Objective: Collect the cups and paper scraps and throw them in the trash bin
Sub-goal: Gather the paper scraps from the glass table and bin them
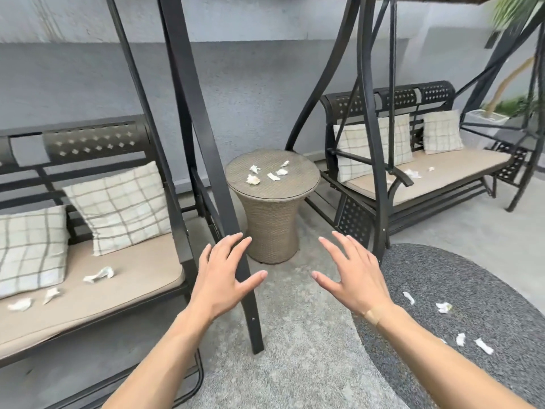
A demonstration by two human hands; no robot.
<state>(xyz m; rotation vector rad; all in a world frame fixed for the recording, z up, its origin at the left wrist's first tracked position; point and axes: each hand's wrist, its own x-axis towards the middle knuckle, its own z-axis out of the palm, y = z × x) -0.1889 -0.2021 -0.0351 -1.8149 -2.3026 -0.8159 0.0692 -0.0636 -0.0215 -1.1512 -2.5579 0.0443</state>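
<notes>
— Where the grey wall runs along the back, what stands in front of it?
— Two black metal swing benches. The left bench (97, 278) has a tan seat pad and two checked pillows; the right bench (421, 172) has the same pad and three pillows.
— And between them?
— A round wicker table (272, 219), standing on the concrete floor. A dark speckled rug (477, 278) lies on the right.
— Where are the paper scraps?
— Scattered in four places: scraps on the left seat (98, 275), scraps on the tabletop (253, 180), scraps on the right seat (412, 173) and scraps on the rug (443, 307). I see no cups or bin.
— The hands?
— Both reach forward, palms down, fingers spread and straight, holding nothing. The left hand (224, 278) is in front of the left bench's slanted frame post; the right hand (354, 276) hovers near the rug's edge, with a plaster at its wrist.
</notes>
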